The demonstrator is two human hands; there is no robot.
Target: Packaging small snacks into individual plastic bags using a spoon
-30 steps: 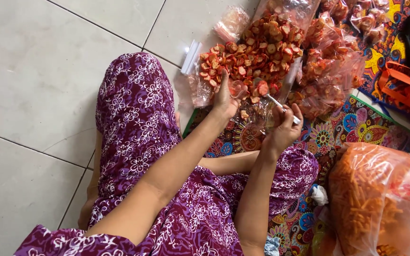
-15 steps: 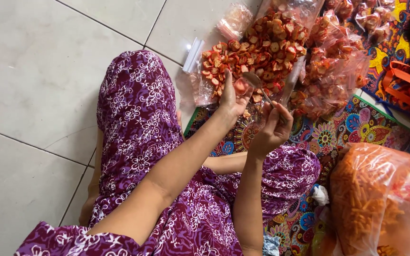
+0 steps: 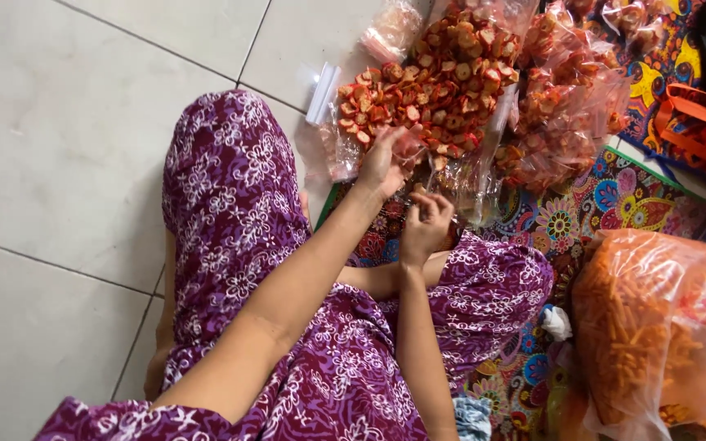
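Seated on the floor; left hand [image 3: 382, 163] pinches a clear small bag [image 3: 406, 147] at the heaped red snack slices [image 3: 439, 82]; right hand [image 3: 425, 222] curls, contents unclear; filled packets [image 3: 565, 114] alongside; much loose snack remains.

Soft, even daylight, faint shadows, mild glare on plastic, slight motion blur.

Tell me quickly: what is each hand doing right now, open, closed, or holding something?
Left hand: closed on a small clear bag at the pile of red-orange snack slices.
Right hand: fingers curled; what they hold, if anything, cannot be told.
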